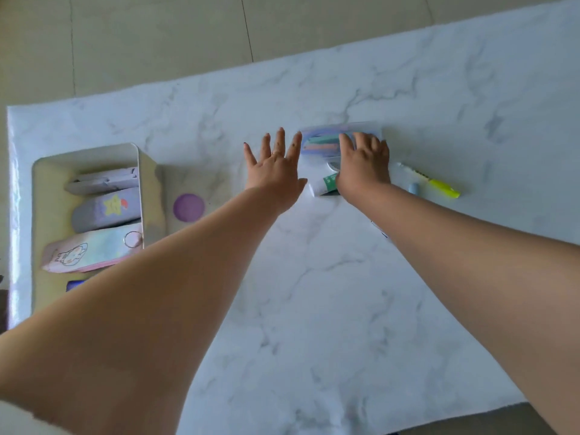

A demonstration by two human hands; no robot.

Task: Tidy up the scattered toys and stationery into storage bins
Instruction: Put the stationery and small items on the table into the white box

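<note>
A clear pack of pastel pens (323, 141) lies on the marble table (314, 293) at the far middle. My right hand (364, 164) rests on the pack's right part, fingers curled over it. Just left of the pack, my left hand (276, 166) hovers flat with fingers spread, holding nothing. A white tube with green print (323, 185) pokes out under my right hand. A cream storage bin (147, 171) at the left holds a purple star pencil case (106, 210), a pink bunny pencil case (91, 251) and a white item.
A yellow highlighter (434, 183) and a small blue piece (413, 187) lie right of my right hand. A purple disc (189, 207) sits beside the bin. The table's far edge meets a tiled floor (157, 42).
</note>
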